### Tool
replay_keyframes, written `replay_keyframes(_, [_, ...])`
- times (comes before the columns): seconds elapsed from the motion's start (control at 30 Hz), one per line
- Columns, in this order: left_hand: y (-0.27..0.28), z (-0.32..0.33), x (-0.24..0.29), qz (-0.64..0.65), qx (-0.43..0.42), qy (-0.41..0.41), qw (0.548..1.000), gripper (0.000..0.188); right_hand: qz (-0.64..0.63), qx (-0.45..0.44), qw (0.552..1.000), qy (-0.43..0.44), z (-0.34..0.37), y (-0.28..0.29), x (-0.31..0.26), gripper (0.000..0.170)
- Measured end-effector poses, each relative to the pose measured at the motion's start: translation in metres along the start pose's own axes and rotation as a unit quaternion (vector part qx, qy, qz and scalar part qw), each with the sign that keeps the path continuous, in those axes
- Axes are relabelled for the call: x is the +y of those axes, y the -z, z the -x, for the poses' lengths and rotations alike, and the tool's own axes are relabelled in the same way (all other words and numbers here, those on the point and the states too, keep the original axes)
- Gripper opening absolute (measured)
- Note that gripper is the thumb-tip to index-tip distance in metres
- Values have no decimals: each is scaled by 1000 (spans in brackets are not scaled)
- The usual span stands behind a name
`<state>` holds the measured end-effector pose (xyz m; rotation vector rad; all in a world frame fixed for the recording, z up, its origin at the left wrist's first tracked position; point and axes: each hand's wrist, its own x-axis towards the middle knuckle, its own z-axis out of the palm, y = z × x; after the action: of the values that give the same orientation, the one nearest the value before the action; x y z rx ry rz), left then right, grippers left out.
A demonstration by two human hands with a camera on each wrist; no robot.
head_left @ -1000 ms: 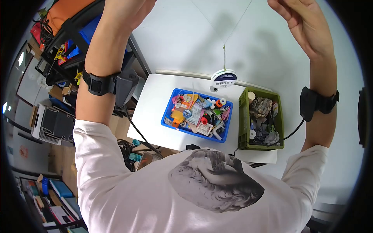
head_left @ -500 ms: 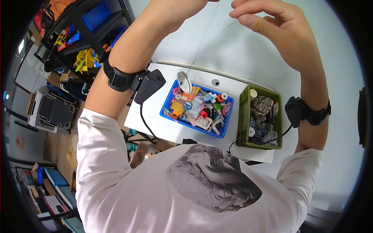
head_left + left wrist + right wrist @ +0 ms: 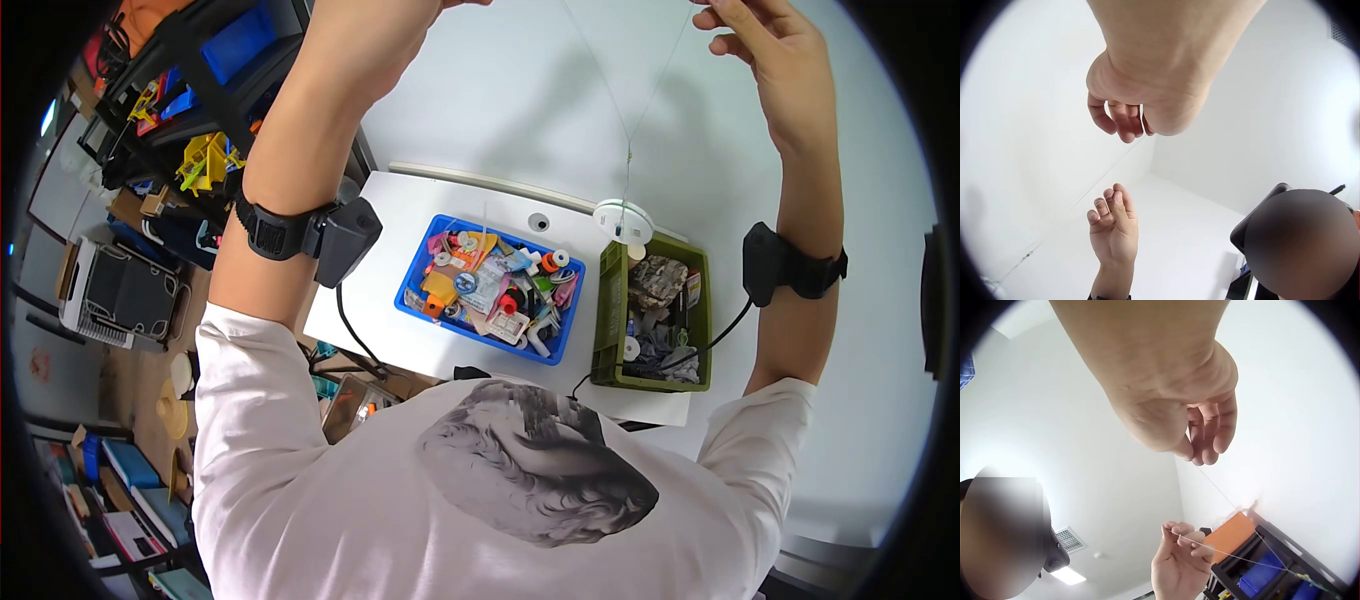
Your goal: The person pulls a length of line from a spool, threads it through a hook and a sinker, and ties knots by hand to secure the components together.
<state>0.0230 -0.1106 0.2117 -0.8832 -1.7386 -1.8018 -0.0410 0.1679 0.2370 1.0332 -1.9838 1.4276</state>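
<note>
A white round spool (image 3: 622,218) hangs from a thin line (image 3: 627,185), overlapping the back corner of the green crate in the head view. Above it sits a small greenish knot (image 3: 629,157), where two strands spread up in a V to the raised hands. My left hand (image 3: 375,45) is partly cut off at the top edge; in the right wrist view the left hand (image 3: 1179,565) pinches one strand between thumb and fingertips. At the upper right, my right hand (image 3: 785,75) pinches the other strand, its remaining fingers curled loosely, as the left wrist view also shows.
On the white table (image 3: 370,270) stands a blue tray (image 3: 410,285) packed with small items. Beside it is a green crate (image 3: 612,320) with cloth and other things. A wall rises behind the table. Dark shelving (image 3: 215,90) stands left, and cables run from both wrist cameras.
The spool swung left over the blue tray while the hands came close together. Since then the hands have spread apart again, and the spool has moved right to the green crate.
</note>
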Motion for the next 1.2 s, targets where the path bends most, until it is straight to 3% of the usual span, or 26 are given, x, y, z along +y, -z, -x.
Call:
replay_keyframes(0.17, [11,-8,-12,3,65,-28,997,21,-30,30,999,10,3,24,6,20])
replay_keyframes(0.23, [23,-9,-11,9,84,-38,996,20,-2,2,1000,29,3,49,22,27])
replay_keyframes(0.33, [38,-9,-6,-10,174,-14,985,18,32,15,999,12,8,66,30,31])
replay_keyframes(0.77, [77,-3,2,27,233,-21,972,18,45,81,996,8,4,80,18,33])
replay_keyframes(0.97, [74,-3,6,7,221,-11,975,18,59,93,994,10,0,75,0,33])
replay_keyframes(1.07, [68,-6,6,-23,194,-2,981,19,57,33,997,30,-6,71,-13,31])
replay_keyframes(1.13, [64,-7,6,-22,175,-4,984,19,62,-2,997,34,-10,57,-25,30])
replay_keyframes(1.2, [59,-7,8,-22,155,-4,988,20,54,22,996,63,-3,27,-37,24])
